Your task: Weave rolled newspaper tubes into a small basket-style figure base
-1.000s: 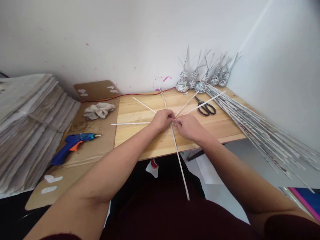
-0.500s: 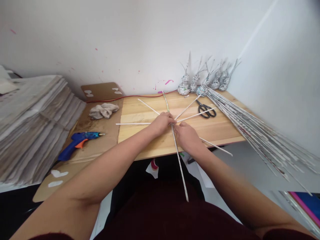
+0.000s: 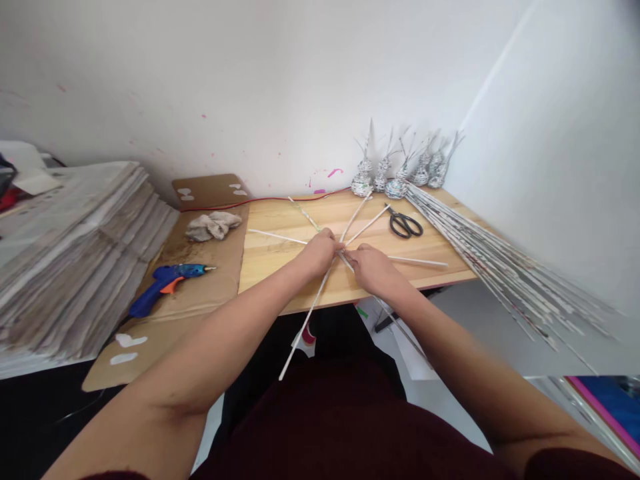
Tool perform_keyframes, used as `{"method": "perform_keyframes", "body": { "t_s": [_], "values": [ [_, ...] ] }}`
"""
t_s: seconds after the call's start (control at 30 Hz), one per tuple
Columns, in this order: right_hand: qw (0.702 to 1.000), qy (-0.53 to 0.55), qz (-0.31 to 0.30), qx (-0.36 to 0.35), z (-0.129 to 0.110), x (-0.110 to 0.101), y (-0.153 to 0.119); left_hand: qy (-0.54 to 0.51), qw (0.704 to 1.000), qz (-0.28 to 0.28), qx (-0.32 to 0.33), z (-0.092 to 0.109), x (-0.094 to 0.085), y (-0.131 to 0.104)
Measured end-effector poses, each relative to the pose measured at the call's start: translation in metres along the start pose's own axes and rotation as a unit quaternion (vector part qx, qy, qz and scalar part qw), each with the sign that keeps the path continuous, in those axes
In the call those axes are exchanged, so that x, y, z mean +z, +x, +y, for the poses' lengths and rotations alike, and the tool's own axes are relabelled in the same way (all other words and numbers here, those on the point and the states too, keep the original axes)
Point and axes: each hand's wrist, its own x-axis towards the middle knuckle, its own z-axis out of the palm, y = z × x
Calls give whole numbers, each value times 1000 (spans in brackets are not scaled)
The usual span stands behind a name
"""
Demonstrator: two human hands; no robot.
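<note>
Several thin rolled-paper sticks (image 3: 313,305) cross one another at a central point and fan out like spokes. My left hand (image 3: 325,252) is closed at that crossing, fingertips pinching the sticks from the left. Close beside it, my right hand (image 3: 373,268) is also closed, gripping the sticks just right of the crossing. The fingers of both hands nearly touch and cover the center, so how the sticks join there is hidden. One spoke points down past the table's front edge toward my lap, and another runs out beneath my right forearm.
Black-handled scissors (image 3: 405,223) lie right of the spokes. A bundle of paper sticks (image 3: 480,247) overhangs the wooden table (image 3: 270,267). Woven paper figures (image 3: 397,187) stand behind. At left are a blue glue gun (image 3: 167,283), a crumpled rag (image 3: 213,225) and a newspaper stack (image 3: 95,260).
The crossed sticks have turned clockwise between my hands: the spoke pointing toward me has swung left. Both hands remain closed at the center. The view has shifted slightly.
</note>
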Motion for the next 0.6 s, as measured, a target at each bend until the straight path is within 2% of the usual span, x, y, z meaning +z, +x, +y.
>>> {"method": "perform_keyframes", "body": {
  "t_s": [0.23, 0.4, 0.5, 0.6],
  "values": [
    [999, 22, -20, -14, 8, -14, -11, 101, 993, -3, 52, 3, 4, -7],
    [996, 85, -22, -16, 11, -19, -28, 66, 994, 40, 79, -4, 9, -11],
    [995, 102, -22, -10, 13, -18, -38, 73, 992, 30, 101, -6, 11, -12],
    [990, 140, -19, -8, 17, -17, -51, 93, 991, 20, 94, -2, 11, -14]
  ]
}}
